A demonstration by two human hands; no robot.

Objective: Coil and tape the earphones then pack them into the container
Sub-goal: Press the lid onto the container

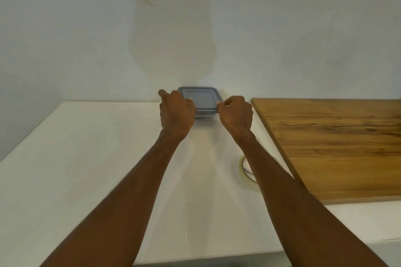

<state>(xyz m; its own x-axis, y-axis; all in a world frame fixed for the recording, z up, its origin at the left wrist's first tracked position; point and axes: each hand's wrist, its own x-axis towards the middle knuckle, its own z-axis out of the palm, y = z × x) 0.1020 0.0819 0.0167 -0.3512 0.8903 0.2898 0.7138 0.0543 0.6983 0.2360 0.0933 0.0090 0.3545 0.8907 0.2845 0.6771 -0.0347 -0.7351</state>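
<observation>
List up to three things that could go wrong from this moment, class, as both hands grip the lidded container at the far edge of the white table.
1. The container sits against the wall; both hands grip only its near corners, so it may slip.
2. The right forearm passes over the tape roll and could knock it.
3. No earphones are visible, so it may be closed without them.

Bare white table [86,169] leftward; tape roll [244,171], wooden board [336,147] rightward.
</observation>
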